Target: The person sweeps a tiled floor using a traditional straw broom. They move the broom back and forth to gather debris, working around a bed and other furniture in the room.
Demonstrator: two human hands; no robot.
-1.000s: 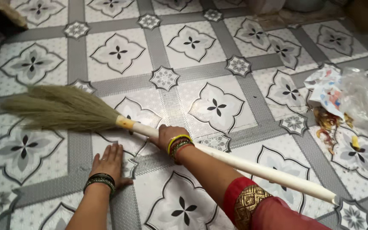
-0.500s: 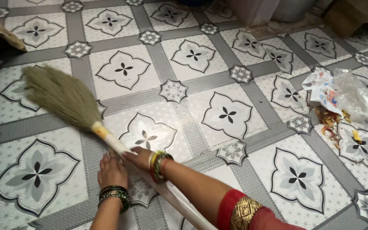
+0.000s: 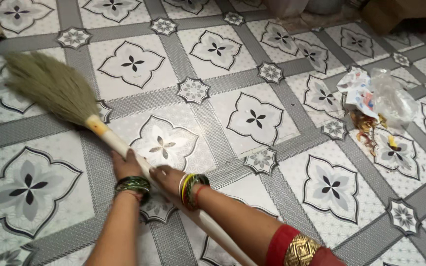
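Head view: the broom (image 3: pixel 70 106) has swung from level to slanting up-left, bristles on the tiled floor (image 3: pixel 252 74); right hand (image 3: pixel 166 178) stays clamped on its handle, left hand (image 3: pixel 124 165) flat beside it, fingers apart, litter (image 3: pixel 378 106) far right

The broom (image 3: pixel 75 106) has a head of dry, matt, fibrous grass and a smooth, pale, slightly glossy handle. The floor (image 3: pixel 252 118) is glazed tile, smooth and faintly shiny, with finely textured grey bands. At far right lie crumpled printed paper (image 3: pixel 358 88) and a clear, glossy plastic bag (image 3: pixel 393 98).
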